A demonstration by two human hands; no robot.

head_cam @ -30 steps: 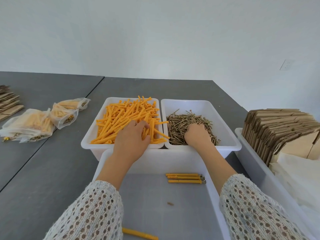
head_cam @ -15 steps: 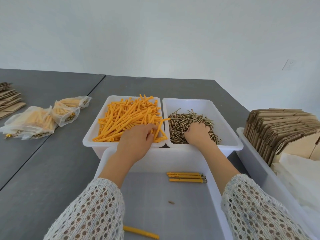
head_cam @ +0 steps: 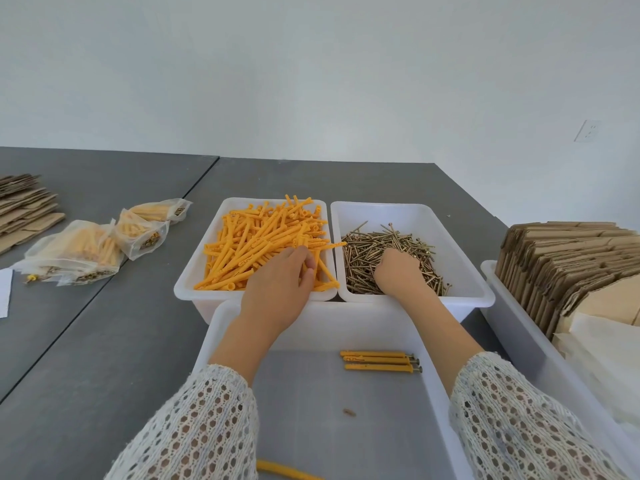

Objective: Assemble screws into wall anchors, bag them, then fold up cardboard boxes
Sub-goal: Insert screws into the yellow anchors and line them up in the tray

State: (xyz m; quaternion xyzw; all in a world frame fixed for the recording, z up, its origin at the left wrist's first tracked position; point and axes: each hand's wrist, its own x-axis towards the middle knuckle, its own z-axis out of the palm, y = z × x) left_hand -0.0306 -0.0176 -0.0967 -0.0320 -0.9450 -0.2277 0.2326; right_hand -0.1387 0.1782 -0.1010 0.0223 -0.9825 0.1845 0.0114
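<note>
Both hands have drawn back a little toward the near edges of their bins since the earlier frames, the left one sliding from the middle of the orange heap to its near right corner. From the head camera, the only view, the left hand [head_cam: 277, 292] lies palm down on the wall anchors [head_cam: 263, 244], its fingers curled into the pile as if closing on one; whether an anchor is actually caught I cannot tell. Just right of it, across the two touching bin walls, the right hand [head_cam: 398, 271] is bunched knuckles up on the screws [head_cam: 388, 247], fingertips buried, so its grasp is hidden too. Below both wrists sits the near bin [head_cam: 221, 334], where three finished anchor-and-screw sets [head_cam: 379, 362] lie side by side, with one loose anchor [head_cam: 287, 474] at the bottom edge. Left of the left forearm, well apart, lie filled bags [head_cam: 86, 251]; right of the right forearm stand flat cardboard boxes [head_cam: 561, 265]. To do this pick well, I judge each hand should single out one piece, lift it clear of the tangle, and bring both over the near bin, screw tip lined up with the anchor's open end before pushing.
</note>
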